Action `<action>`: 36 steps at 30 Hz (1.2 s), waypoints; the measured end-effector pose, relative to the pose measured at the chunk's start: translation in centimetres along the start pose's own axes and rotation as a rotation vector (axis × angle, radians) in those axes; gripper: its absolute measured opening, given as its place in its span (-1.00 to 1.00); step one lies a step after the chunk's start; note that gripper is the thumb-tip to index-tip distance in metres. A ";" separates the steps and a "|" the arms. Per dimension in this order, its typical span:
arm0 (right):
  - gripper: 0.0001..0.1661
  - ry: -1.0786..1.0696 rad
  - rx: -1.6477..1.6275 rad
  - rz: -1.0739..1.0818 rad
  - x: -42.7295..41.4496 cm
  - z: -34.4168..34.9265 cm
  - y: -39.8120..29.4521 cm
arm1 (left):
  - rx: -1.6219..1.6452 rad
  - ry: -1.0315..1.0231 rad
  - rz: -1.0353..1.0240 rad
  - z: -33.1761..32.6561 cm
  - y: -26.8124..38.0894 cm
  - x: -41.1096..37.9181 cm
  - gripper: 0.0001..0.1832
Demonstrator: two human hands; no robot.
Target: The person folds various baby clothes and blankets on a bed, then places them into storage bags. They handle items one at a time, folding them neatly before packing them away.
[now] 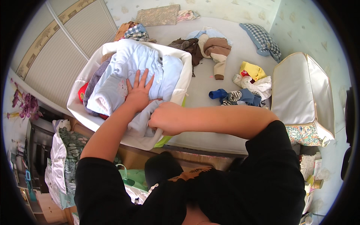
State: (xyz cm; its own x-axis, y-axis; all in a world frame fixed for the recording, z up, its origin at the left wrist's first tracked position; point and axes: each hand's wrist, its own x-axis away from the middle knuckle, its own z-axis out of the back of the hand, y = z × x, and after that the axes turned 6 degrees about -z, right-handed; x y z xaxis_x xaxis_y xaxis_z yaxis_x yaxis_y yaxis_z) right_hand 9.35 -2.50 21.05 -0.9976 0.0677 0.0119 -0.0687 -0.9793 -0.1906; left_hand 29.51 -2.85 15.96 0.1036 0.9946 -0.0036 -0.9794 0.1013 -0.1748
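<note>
A white fabric-lined storage bin (181, 95) full of clothes stands on the bed in front of me. My left hand (139, 94) lies flat with spread fingers on a light blue plush garment (166, 70) on top of the pile. Closed around the edge of a pale grey garment (140, 123) at the bin's near right corner is my right hand (166, 118); its fingertips are partly hidden. A dark grey knit garment (97, 81) and a red item (82, 91) show along the bin's left side.
On the bed (199, 84) lie brown and cream clothes (219, 47), a yellow garment (251, 70), blue clothes (242, 97) and a checked pillow (263, 42). A white zippered storage case (294, 90) stands at the right. Sliding wardrobe doors (67, 47) rise at the left.
</note>
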 end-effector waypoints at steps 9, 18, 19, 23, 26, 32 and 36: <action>-0.23 0.634 -0.273 -0.510 -12.5 -1.2 10.5 | 0.378 0.009 -0.116 4.1 -1.1 3.1 -0.04; 0.12 0.241 -0.149 -0.483 -14.9 -1.6 9.4 | 0.100 0.061 0.462 0.2 -8.5 8.4 0.09; 0.14 0.237 -0.183 -0.472 -15.0 -1.5 9.8 | 0.123 0.004 0.473 -0.1 -8.7 8.5 0.16; 0.23 0.220 -0.284 -0.455 -15.8 -4.7 15.1 | 0.219 0.062 0.396 -2.3 -9.5 5.7 0.23; 0.21 0.200 -0.201 -0.555 -17.2 -3.5 14.6 | 0.125 -0.036 0.488 -4.3 -10.5 3.9 0.25; 0.24 0.033 0.124 -0.592 -9.6 4.3 5.5 | 0.104 -0.079 0.516 -5.9 -13.3 3.4 0.22; 0.36 -0.560 0.010 -0.411 -8.2 5.0 4.9 | 0.060 -0.058 0.516 -6.4 -14.4 4.3 0.20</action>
State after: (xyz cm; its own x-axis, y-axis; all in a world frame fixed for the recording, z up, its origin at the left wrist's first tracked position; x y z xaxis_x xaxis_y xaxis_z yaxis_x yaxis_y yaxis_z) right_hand 17.15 -8.84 24.88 -0.7409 0.3273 0.5865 -0.4383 -0.8973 -0.0529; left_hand 45.15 -0.17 12.14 -0.4034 0.9148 -0.0193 -0.9088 -0.4030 -0.1080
